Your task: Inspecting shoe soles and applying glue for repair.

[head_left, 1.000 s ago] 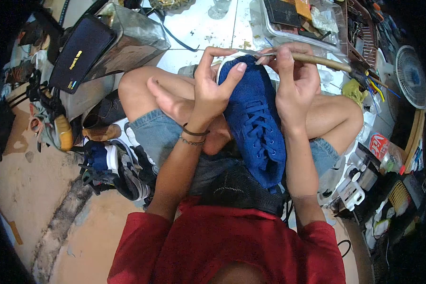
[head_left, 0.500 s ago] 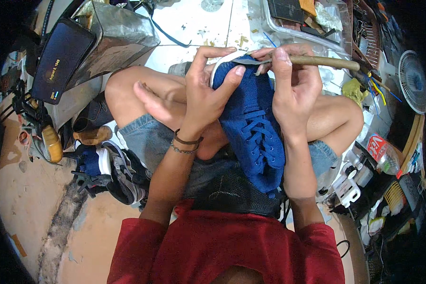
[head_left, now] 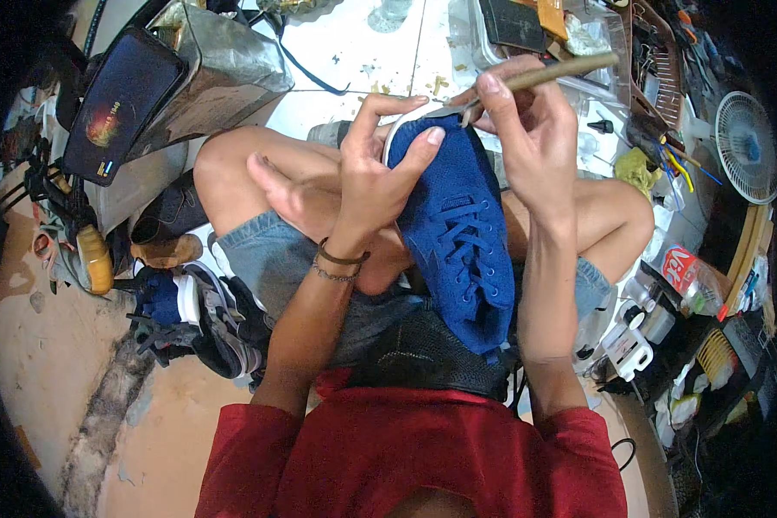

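Note:
A blue lace-up sneaker (head_left: 457, 186) lies toe-away over my lap, its heel opening toward me. My left hand (head_left: 373, 168) is closed round the left side of the toe, thumb on the fabric and fingers along the white sole edge. Between my right thumb and fingers is a knife-like tool with a round wooden handle (head_left: 570, 71). My right hand (head_left: 533, 134) keeps its flat metal blade (head_left: 445, 112) against the rim of the toe, where upper meets sole. Part of the blade is hidden behind the shoe and fingers.
A phone (head_left: 116, 108) leans on a metal can (head_left: 224, 69) at the far left. Other shoes (head_left: 203, 311) lie by my left knee. A plastic bin (head_left: 483, 43), a small fan (head_left: 745, 147) and a plastic bottle (head_left: 692, 278) stand to the right. Scraps litter the white tiles.
My right hand has moved slightly up and left, and the tool's handle now tilts upward to the right. Less of the blade shows. The sneaker and my left hand have barely moved.

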{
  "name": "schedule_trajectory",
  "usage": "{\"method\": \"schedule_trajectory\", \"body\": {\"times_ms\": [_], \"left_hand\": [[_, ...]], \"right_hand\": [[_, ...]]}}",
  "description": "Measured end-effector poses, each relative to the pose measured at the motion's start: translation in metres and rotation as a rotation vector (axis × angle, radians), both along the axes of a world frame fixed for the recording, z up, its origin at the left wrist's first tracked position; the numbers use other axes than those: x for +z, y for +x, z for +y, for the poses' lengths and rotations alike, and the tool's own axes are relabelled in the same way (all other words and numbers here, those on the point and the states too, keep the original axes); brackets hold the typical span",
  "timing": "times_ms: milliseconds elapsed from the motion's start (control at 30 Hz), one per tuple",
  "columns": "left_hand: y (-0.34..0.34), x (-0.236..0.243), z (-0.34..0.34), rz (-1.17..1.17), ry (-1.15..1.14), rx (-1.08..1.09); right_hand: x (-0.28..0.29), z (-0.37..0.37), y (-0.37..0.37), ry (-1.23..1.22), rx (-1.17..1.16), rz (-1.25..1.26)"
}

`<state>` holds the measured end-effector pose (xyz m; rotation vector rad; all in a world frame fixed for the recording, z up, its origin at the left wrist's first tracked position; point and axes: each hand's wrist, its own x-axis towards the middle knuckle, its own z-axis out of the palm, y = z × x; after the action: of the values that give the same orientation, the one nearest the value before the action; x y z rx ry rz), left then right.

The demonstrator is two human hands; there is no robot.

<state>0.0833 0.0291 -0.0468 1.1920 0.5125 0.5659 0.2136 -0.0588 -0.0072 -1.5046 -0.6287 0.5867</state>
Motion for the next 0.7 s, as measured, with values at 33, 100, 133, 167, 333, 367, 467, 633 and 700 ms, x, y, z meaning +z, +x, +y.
{"method": "schedule_trajectory", "body": {"times_ms": [33,100,133,167,333,367,467,633,700], "left_hand": [[0.000,0.000,0.000,0.010,-0.005,-0.005],[0.000,0.000,0.000,0.009,0.001,0.004],[0.000,0.000,-0.001,0.012,0.006,0.012],[0.000,0.000,-0.001,0.010,0.007,0.012],[-0.001,-0.002,0.000,-0.001,0.004,-0.010],[-0.001,-0.001,-0.001,-0.001,0.005,-0.008],[0.000,-0.001,-0.002,-0.024,-0.002,0.014],[-0.002,0.001,-0.001,-0.021,-0.049,-0.017],[-0.003,-0.001,0.000,-0.023,-0.047,-0.019]], "right_hand": [[-0.003,-0.003,-0.001,0.001,0.000,-0.006],[-0.007,-0.010,-0.002,-0.006,0.003,-0.009],[-0.007,-0.010,-0.002,0.002,0.012,-0.020],[-0.008,-0.011,-0.003,0.003,0.012,-0.022],[-0.006,-0.009,-0.014,0.111,-0.103,0.039],[-0.005,-0.010,-0.015,0.112,-0.102,0.039],[-0.004,-0.010,-0.015,0.123,-0.131,0.090],[-0.004,-0.014,-0.013,0.104,-0.119,0.120],[-0.006,-0.016,-0.012,0.107,-0.101,0.104]]}}
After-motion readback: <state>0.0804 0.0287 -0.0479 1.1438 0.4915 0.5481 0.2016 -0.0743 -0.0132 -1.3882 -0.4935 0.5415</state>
